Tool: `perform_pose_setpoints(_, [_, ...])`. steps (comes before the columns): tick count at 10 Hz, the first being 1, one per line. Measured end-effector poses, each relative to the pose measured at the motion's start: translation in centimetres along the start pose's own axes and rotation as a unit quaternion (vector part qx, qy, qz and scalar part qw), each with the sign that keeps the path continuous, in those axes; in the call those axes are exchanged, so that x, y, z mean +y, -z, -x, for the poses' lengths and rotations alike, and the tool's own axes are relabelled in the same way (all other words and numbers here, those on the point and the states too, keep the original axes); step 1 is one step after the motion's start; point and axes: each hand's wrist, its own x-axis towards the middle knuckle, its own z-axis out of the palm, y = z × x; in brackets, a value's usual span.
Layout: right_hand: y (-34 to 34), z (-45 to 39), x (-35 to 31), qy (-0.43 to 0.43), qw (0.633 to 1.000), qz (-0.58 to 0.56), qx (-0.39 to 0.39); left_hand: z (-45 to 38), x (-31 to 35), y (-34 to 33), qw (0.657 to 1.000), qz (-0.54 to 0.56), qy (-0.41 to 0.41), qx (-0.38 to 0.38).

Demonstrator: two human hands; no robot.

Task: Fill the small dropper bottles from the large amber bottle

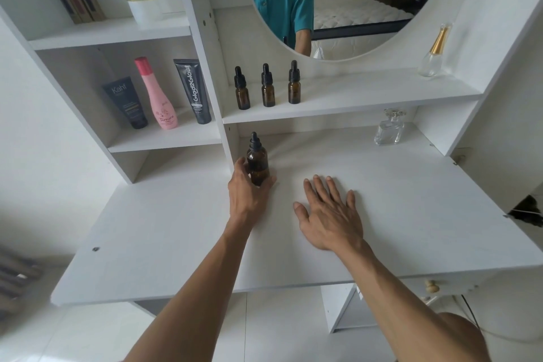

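The large amber bottle (258, 162) with a black dropper cap stands upright on the white desk (176, 244), close to the shelf divider. My left hand (248, 188) grips its lower body, thumb on the left and fingers round the right. Flat on the desk to the right lies my right hand (330, 213), fingers spread, holding nothing. Three small amber dropper bottles (242, 89), (268, 87), (294, 84) stand in a row on the shelf above, all capped.
The left cubby holds a dark tube (126, 103), a pink bottle (157, 95) and a black tube (193, 91). A clear perfume bottle (389, 128) stands at the desk's back right; another with a gold neck (435, 51) is on the shelf. A round mirror (323, 3) hangs above.
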Motion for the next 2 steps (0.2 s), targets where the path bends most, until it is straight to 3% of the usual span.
perform_pose_setpoints(2, [0.1, 0.0, 0.0, 0.004, 1.0, -0.007, 0.001, 1.9, -1.4, 0.4, 0.997, -0.072, -0.011, -0.026])
